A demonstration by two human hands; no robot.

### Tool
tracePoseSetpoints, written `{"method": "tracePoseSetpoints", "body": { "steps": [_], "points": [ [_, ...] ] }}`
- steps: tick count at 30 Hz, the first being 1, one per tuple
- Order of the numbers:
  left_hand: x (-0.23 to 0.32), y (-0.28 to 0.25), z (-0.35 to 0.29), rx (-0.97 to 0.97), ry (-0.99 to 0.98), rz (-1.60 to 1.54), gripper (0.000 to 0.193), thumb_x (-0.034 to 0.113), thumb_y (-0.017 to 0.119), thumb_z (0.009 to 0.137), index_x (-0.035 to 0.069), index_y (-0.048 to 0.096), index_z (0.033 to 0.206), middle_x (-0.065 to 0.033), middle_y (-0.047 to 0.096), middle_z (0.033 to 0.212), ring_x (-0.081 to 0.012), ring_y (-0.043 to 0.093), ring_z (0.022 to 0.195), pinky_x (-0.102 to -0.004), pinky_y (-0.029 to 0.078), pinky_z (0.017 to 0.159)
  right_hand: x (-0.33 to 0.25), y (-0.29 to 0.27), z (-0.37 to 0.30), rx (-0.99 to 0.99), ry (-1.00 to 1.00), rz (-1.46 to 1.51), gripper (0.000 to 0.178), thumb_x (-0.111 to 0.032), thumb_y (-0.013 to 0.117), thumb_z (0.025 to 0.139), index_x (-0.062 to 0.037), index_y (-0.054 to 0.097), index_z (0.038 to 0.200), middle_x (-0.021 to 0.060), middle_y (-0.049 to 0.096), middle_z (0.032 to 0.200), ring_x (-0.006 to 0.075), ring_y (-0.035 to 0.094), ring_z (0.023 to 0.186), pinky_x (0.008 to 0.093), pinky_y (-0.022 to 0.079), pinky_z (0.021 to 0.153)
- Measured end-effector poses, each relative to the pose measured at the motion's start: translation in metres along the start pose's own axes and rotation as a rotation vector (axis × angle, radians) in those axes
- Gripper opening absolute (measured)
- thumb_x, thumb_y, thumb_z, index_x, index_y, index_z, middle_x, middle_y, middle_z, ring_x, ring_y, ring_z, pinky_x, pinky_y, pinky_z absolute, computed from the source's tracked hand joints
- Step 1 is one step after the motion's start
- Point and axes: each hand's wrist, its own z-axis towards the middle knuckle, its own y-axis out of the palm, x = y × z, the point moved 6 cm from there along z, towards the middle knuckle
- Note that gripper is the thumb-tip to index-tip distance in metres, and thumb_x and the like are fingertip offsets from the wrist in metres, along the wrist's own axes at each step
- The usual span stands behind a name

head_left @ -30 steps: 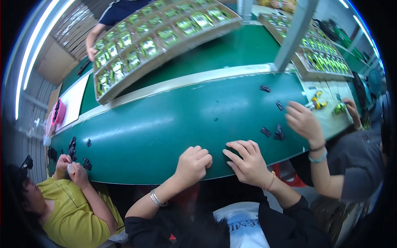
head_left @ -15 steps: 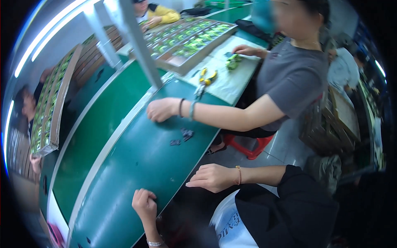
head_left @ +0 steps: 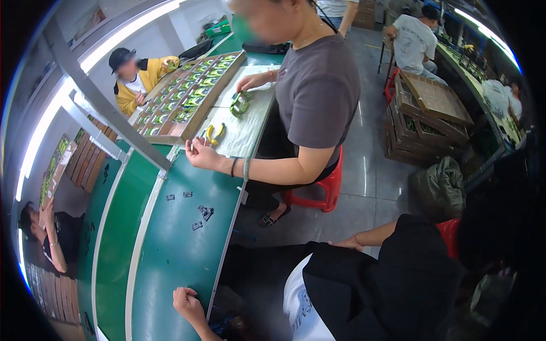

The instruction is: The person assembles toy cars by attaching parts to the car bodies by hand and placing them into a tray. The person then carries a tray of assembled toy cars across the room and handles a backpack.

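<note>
My left hand rests at the near edge of the green worktable, its fingers curled in and nothing visible in them. My right hand lies low beside my dark-clothed leg, away from the table, fingers stretched out and partly hidden by my sleeve. Farther up the table lie several small black plastic parts, out of reach of both hands' fingers. Beyond them a co-worker's hand is raised with fingertips together; what it pinches is too small to tell. The co-worker's other hand touches a green-and-black piece.
Yellow-handled pliers lie on a pale sheet by a cardboard tray of green pieces. A metal post rises from the table's divider. The co-worker sits on a red stool. Stacked boxes stand right.
The view has swung to the right. My right hand has dropped from beside the table edge to my leg. The co-worker's near hand has lifted off the table, away from the black parts.
</note>
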Motion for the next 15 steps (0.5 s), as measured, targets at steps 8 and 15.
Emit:
{"method": "tracePoseSetpoints", "body": {
  "steps": [8,15],
  "points": [
    [-0.004,-0.012,-0.039,0.031,-0.078,-0.035,0.017,-0.011,0.05,0.075,0.002,0.055,0.065,-0.0106,0.056,0.063,-0.0252,0.054,0.063,-0.0389,0.041,0.057,0.071,-0.001,-0.16,-0.118,0.54,0.368,0.029,-0.019,0.059,0.106,-0.0033,0.065,0.129,0.003,0.063,0.096,0.0158,0.059,0.078,0.0289,0.053,0.074],
    [-0.037,-0.043,-0.075,0.092,-0.162,-0.124,0.009,-0.005,0.051,0.07,0.002,0.052,0.065,-0.0116,0.054,0.062,-0.0246,0.055,0.059,-0.0366,0.041,0.057,-0.009,-0.106,-0.229,-0.175,0.689,1.029,0.025,-0.018,0.06,0.104,-0.0046,0.066,0.124,0.004,0.066,0.097,0.019,0.062,0.078,0.0299,0.053,0.073]
  ]
}}
